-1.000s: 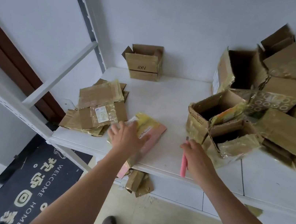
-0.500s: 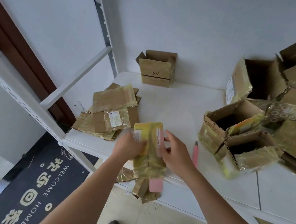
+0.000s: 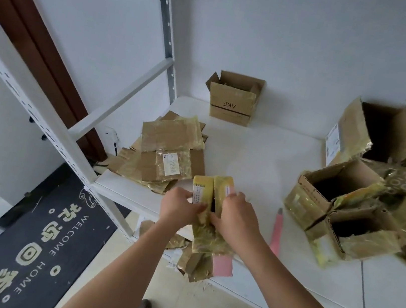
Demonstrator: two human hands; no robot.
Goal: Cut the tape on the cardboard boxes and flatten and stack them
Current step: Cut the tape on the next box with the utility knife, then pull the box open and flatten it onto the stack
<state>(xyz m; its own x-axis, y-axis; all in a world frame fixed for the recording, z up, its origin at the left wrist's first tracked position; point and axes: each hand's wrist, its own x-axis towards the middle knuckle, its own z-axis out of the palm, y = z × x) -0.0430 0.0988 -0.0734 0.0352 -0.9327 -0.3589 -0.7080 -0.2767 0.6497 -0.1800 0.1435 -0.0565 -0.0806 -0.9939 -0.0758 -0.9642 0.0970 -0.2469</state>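
Observation:
I hold a small yellow-taped cardboard box [image 3: 208, 223] with pink flaps upright above the front edge of the white shelf [image 3: 261, 162]. My left hand [image 3: 179, 208] grips its left side and my right hand [image 3: 235, 218] grips its right side, with a dark gap showing between its two top halves. A pink utility knife [image 3: 276, 231] lies on the shelf just right of my right hand. A stack of flattened boxes [image 3: 167, 154] sits at the shelf's left. Open taped boxes [image 3: 346, 209] are heaped on the right.
An open box marked AKF [image 3: 233, 100] stands at the back against the wall. White metal rack posts [image 3: 68, 131] run along the left. Cardboard scraps [image 3: 191, 262] lie below the shelf edge, and a dark welcome mat [image 3: 33, 242] covers the floor at the left.
My right hand left the pink knife on the shelf and joined my left on the yellow box. The box rose from lying flat to upright, and its top halves have parted.

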